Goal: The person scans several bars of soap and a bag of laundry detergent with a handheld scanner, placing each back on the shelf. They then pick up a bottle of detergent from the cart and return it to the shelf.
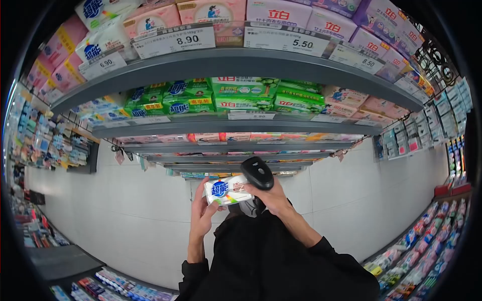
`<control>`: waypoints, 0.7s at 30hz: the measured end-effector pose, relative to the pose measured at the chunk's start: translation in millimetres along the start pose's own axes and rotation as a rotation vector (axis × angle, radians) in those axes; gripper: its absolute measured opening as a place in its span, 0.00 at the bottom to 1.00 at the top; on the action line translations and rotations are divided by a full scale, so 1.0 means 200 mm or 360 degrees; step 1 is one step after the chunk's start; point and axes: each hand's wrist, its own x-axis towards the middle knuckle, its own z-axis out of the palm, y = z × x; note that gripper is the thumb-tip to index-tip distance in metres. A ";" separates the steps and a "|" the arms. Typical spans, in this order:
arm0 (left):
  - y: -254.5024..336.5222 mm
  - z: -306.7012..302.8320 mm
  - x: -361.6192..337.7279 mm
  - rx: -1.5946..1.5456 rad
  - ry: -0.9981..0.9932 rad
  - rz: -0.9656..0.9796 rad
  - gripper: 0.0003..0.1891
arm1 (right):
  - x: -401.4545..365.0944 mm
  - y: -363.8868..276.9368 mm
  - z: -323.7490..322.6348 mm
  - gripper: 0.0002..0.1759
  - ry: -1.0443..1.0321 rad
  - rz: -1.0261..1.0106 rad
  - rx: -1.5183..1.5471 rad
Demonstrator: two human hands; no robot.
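Observation:
Low in the middle of the head view is a white packet (227, 190) with a blue round logo and a coloured stripe. My left hand (202, 210) grips its left end, thumb on the front and fingers behind. At the packet's right end is my right hand (271, 196), its fingers wrapped round a black handheld scanner (257, 173) and touching the packet. The scanner's rounded head points up and away from me, while its handle is partly hidden by the hand.
Grey shelves (241, 65) rise ahead, stacked with green packs (243, 95), pink packs (213, 15) and purple packs (281, 14) behind price tags (174, 40). More goods racks stand at both sides, above a pale tiled floor (135, 200).

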 end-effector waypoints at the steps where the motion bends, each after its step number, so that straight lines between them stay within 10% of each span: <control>1: 0.03 -0.02 0.03 -0.0025 -0.0067 -0.0049 0.38 | -0.01 -0.02 0.03 0.15 0.0036 -0.0006 -0.0007; 21: 0.23 -0.23 0.16 -0.0023 -0.0345 0.0103 0.41 | -0.06 -0.09 0.33 0.15 0.0501 -0.0273 0.0094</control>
